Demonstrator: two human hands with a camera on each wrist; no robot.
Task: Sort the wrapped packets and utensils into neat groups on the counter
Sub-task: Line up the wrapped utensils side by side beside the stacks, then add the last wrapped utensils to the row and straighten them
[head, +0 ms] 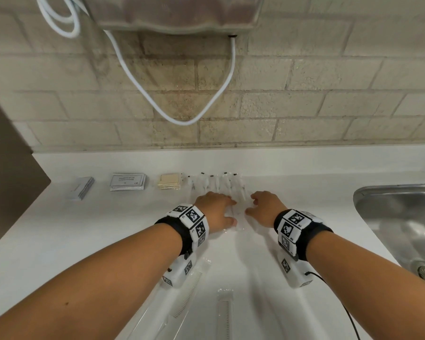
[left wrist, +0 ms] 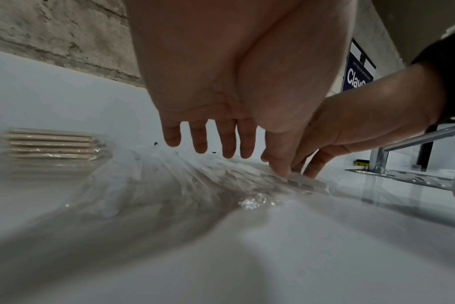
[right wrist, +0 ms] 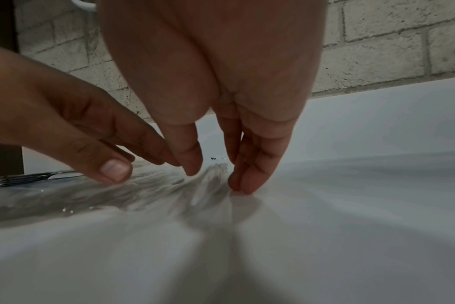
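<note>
— Where is the thing being worked on lying?

— The clear-wrapped utensils (head: 217, 185) are fanning out just ahead of both hands, long axes running away from the person, near ends reaching between the palms.

— And the hands?

— The left hand (head: 215, 208) is hovering over the near ends, fingers straight and spread; the right hand (head: 264, 204) is pressing fingertips (right wrist: 243, 185) onto the wrap's right edge, fingers extended, gripping nothing. Both are sitting about equally near, one on each flank.

— What's farther out?

— Left of the left hand, the tan packets (head: 169, 182) are sitting touching the wraps, then the grey sachets (head: 127, 181) and a grey stack (head: 82, 188). Wrapped combs (head: 225, 312) are lying under the forearms on the counter (head: 84, 229); the sink (head: 402, 217) is sitting beyond the right hand.
</note>
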